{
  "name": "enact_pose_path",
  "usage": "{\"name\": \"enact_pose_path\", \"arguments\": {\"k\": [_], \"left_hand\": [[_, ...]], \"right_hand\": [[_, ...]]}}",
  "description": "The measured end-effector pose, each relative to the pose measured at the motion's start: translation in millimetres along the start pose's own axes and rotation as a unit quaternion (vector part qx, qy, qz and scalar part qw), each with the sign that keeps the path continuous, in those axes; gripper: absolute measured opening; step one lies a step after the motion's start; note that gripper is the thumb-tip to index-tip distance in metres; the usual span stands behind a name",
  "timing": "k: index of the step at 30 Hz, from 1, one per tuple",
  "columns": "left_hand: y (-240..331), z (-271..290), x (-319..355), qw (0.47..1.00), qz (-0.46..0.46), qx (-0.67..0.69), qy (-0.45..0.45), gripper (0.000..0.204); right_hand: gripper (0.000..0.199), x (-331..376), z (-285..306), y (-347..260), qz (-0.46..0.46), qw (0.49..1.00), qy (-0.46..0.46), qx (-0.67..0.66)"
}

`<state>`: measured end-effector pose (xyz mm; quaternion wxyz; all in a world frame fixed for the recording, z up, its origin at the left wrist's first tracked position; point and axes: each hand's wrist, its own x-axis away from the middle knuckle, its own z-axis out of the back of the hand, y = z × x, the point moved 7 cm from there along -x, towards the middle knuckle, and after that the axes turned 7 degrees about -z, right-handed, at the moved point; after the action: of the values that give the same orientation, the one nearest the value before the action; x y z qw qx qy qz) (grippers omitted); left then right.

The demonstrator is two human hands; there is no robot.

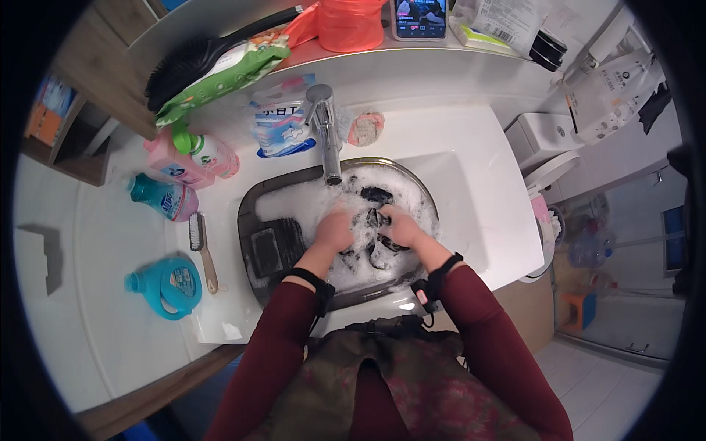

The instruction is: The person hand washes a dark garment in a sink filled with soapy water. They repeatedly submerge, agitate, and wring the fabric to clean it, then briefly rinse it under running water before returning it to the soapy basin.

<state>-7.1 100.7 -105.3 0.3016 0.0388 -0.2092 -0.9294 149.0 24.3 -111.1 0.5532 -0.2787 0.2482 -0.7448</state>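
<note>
A dark grey wash basin (248, 273) full of white suds (309, 204) sits in the white sink. Black wet cloth (376, 195) pokes through the foam in several places; what garment it is cannot be made out. My right hand (399, 227) is closed on a fold of this cloth. Close beside it, my left hand (335, 228) is curled at the cloth, its fingertips partly sunk in foam. A ribbed washboard part (276, 247) shows at the basin's left side. The chrome faucet (329, 140) hangs over the far rim, with no water seen running.
Left of the basin are a wooden-handled brush (205, 253), a turquoise jug (170, 287), a teal-capped bottle (163, 197) and pink bottles (179, 160). A blue-white detergent bag (283, 121) stands behind. The shelf above holds a phone (419, 18) and hairbrush (187, 62).
</note>
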Motion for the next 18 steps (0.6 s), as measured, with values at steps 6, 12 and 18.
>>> {"name": "enact_pose_path", "arguments": {"k": [6, 12, 18], "left_hand": [[-7.5, -22.2, 37.5, 0.706, 0.299, 0.634, 0.098, 0.063], [40.6, -12.5, 57.8, 0.581, 0.234, 0.779, 0.034, 0.065], [47.0, 14.2, 72.3, 0.963, 0.161, 0.182, -0.113, 0.117]], "right_hand": [[0.032, 61.1, 56.6, -13.7, -0.213, 0.789, -0.011, -0.576], [0.024, 81.7, 100.1, -72.4, -0.148, 0.840, 0.023, -0.521], [0.056, 82.9, 62.2, -102.6, 0.097, 0.994, 0.039, -0.028]]}}
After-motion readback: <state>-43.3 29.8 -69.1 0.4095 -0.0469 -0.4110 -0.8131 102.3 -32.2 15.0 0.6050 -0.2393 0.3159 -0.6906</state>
